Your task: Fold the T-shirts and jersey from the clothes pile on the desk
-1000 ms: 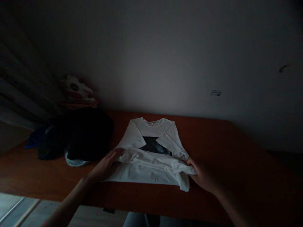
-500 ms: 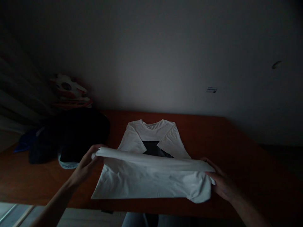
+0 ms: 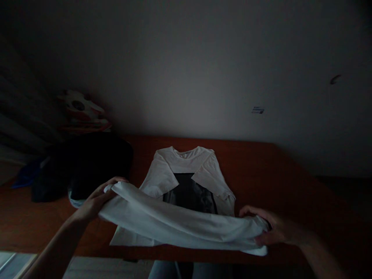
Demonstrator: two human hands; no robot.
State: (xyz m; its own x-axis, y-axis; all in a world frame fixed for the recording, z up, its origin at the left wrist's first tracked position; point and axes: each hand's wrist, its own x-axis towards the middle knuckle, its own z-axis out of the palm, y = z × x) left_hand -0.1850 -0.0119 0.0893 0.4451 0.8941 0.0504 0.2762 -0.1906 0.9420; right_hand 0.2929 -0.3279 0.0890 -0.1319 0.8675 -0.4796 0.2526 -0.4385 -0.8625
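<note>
At the far left, a dim curtain (image 3: 23,116) hangs down, and a bit of blue stuff (image 3: 27,173) lies under it on the brown counter (image 3: 250,166). Next is a big black heap (image 3: 99,162), too dark to tell what it is. Behind the heap sits a white and red toy (image 3: 83,106).

Just beside the heap is the left hand (image 3: 97,199). Its grip is clamped on one end of the white shirt's (image 3: 180,221) bottom part. The shirt is in the middle of the counter, with its neck toward the wall (image 3: 186,77). Both sleeves are folded in over a dark picture (image 3: 188,192) on its front. Its bottom part is bunched into a long roll — held up between the two hands, sagging a bit to the right.

Higher up, a small label (image 3: 257,110) sticks to the wall. Below it, the right hand (image 3: 270,228) has its grip pinched on the roll's other end — fingers and thumb around the cloth.
</note>
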